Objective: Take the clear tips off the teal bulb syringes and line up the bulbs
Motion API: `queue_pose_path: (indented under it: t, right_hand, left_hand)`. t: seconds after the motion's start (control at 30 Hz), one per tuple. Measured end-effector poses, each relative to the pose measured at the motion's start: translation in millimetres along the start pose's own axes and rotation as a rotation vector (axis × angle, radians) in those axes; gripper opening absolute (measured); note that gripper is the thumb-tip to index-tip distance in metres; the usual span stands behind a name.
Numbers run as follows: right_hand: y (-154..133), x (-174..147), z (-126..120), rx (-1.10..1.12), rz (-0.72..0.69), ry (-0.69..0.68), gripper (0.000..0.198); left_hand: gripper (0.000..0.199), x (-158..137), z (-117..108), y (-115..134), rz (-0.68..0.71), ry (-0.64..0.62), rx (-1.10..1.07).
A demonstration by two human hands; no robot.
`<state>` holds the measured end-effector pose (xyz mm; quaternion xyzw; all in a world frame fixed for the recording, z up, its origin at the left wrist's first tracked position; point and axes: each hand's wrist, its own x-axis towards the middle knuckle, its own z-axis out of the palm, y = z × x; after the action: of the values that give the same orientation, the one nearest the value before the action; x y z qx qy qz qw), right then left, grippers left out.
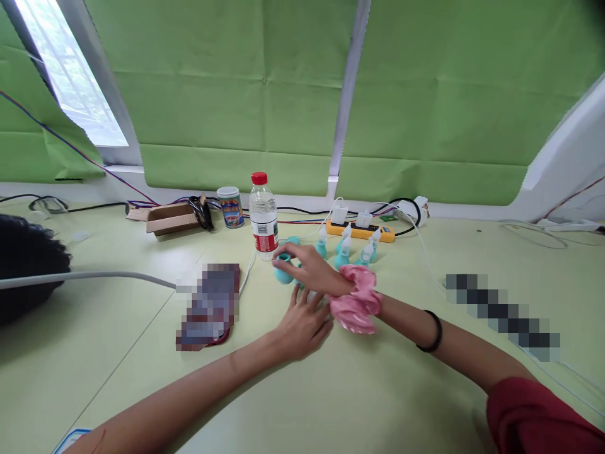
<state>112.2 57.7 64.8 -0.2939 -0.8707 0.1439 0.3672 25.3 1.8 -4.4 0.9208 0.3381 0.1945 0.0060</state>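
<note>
My right hand (pixel 312 268), with a pink scrunchie (pixel 358 299) on its wrist, pinches a small teal rubber bulb (pixel 283 271) between thumb and fingers. The bulb's open mouth faces up. Just below it, my left hand (pixel 305 326) lies palm down with fingers apart on the table. Near its fingertips is a small whitish translucent piece, partly covered, and I cannot tell whether the fingers touch it. More teal pieces (pixel 293 240) show behind the right hand. To the right, several teal bulbs with clear nozzles (pixel 343 255) stand upright in a group.
Behind stand a red-capped bottle (pixel 265 221), a can (pixel 230 208), an open cardboard box (pixel 172 219) and a yellow power strip (pixel 362 231) with chargers. A blurred-out phone (pixel 210 306) lies left, with white cables. Dark hair of another person (pixel 28 268) shows at far left.
</note>
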Motion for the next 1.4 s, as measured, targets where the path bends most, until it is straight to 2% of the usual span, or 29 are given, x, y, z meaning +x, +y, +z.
queue_pose_path:
  t: [0.1,0.17,0.33,0.5,0.6,0.7,0.8,0.87,0.93,1.0,1.03,1.07,1.13,1.2,1.3,1.4]
  right_hand:
    - [8.2,16.4,23.1,-0.13,-0.063,-0.253,0.016]
    - [15.8,18.8,32.0,-0.207,-0.067,-0.36,0.018]
    - [23.1,16.4,26.3,-0.283,-0.09,-0.394,0.017]
    - [24.8,20.8,12.5,-0.36,-0.131,-0.323,0.017]
    - [27.7,20.7,18.5,-0.386,-0.133,-0.388,0.019]
    - [26.0,17.1,27.6,-0.408,-0.16,-0.431,0.027]
    - [19.5,10.1,19.9,-0.451,-0.195,-0.326,0.038]
    - [17.8,1.8,1.0,-0.449,-0.199,-0.154,0.037]
    - [23.2,-10.9,-24.2,-0.433,-0.156,0.106,0.031]
    - [37.5,-29.0,-47.1,-0.447,-0.048,0.459,0.026]
    - [47.3,-40.1,-55.2,-0.471,0.019,0.627,0.028]
    - [58.1,-52.1,-60.2,-0.497,0.094,0.729,0.033]
    - [80.2,-77.1,-61.0,-0.533,0.236,0.775,0.048]
    - [99.0,-99.6,-53.0,-0.549,0.371,0.707,0.052]
    - [114.8,-119.7,-38.7,-0.555,0.467,0.536,0.039]
    - [112.2,-122.8,-33.9,-0.562,0.457,0.525,0.028]
  left_hand:
    - [0.026,-0.9,-1.5,1.4,0.017,-0.022,0.03]
    - [0.027,-1.1,-2.8,1.8,0.038,-0.05,0.052]
    - [0.027,-1.4,-2.0,1.4,0.035,-0.029,0.043]
    - [0.027,-2.4,-0.9,0.3,0.012,-0.019,0.016]
    - [0.028,-2.7,-1.0,0.8,-0.004,0.003,0.066]
    - [0.028,-2.6,-0.9,1.5,0.025,-0.028,0.063]
    - [0.027,-2.7,-2.2,1.7,0.045,-0.024,0.012]
    - [0.03,-2.9,-3.9,1.7,0.021,-0.011,-0.003]
    - [0.033,-3.4,-5.8,1.8,-0.002,-0.008,-0.007]
    - [0.034,-3.8,-7.7,2.3,-0.013,-0.007,-0.006]
    - [0.034,-4.0,-8.5,2.7,-0.017,-0.006,-0.006]
    - [0.034,-4.3,-9.2,3.3,-0.015,-0.007,-0.006]
    - [0.034,-4.7,-10.3,4.4,0.013,-0.015,-0.005]
    - [0.035,-5.0,-10.7,5.1,0.054,-0.017,0.002]
    - [0.032,-5.3,-9.1,4.6,0.081,-0.006,0.008]
    - [0.03,-5.4,-5.2,2.1,0.084,-0.01,-0.006]
